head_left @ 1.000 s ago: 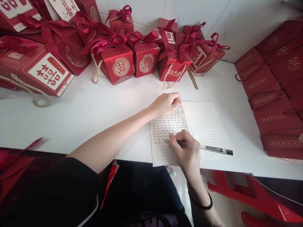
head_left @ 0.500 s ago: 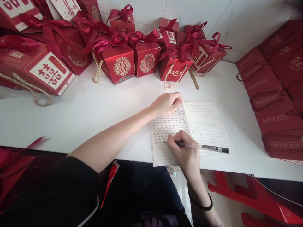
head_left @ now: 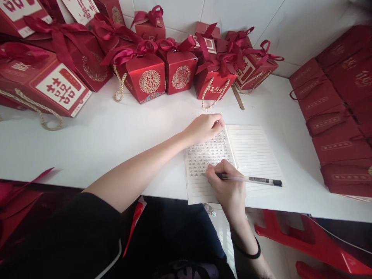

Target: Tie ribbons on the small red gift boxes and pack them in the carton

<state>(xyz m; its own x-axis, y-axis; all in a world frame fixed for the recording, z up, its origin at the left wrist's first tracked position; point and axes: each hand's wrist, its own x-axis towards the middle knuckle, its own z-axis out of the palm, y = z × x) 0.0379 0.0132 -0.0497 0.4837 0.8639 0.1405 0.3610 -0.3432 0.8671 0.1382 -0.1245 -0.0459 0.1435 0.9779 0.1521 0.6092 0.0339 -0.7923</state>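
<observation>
An open lined notebook (head_left: 255,151) lies on the table's front part. Rows of small handwritten numbers fill much of its left page; the right page is ruled and almost bare. My right hand (head_left: 228,186) grips a clear gel pen (head_left: 250,179) with a black cap on its back end. The pen's tip meets the left page at the lowest written row. Across the top of that page rests my left hand (head_left: 205,127), its fingers curled in a loose fist with no object seen in them.
Red gift boxes (head_left: 149,81) with ribbon bows and rope handles line the back by the tiled wall. More red boxes (head_left: 328,116) are stacked at the right. A thin flat stick (head_left: 238,97) lies near the back boxes. Below the table edge stands a red stool (head_left: 287,236).
The pen tip has shifted slightly right along the bottom row, with another mark written there. My left hand stays in place.
</observation>
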